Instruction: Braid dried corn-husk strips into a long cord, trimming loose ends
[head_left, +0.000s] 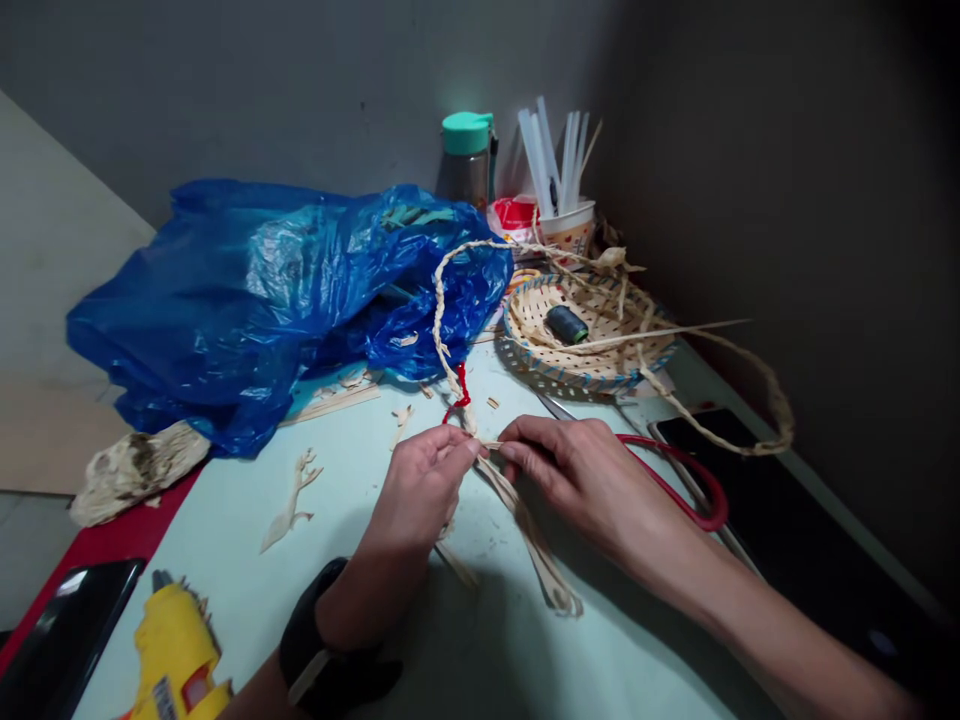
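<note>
A pale braided cord (441, 300) of dry plant fibre loops up from my hands and runs back to a woven basket (600, 375). My left hand (424, 480) pinches the cord's lower end, just below a red tie (461, 385). Between the thumb and fingers of my right hand (566, 465) is a thin fibre strand (491, 444), pulled out to the right of the left fingertips. Loose fibre strands (536, 545) hang from the left fingers toward me and lie on the table. The fingertips of both hands are close together.
A blue plastic bag (300, 290) fills the back left. Red-handled scissors (712, 490) and a dark phone (735, 440) lie right. A spool of dark thread (567, 324) sits in the basket. Nearer left are a yellow glue gun (176, 640) and another phone (67, 630). Behind stands a green-lidded bottle (465, 150).
</note>
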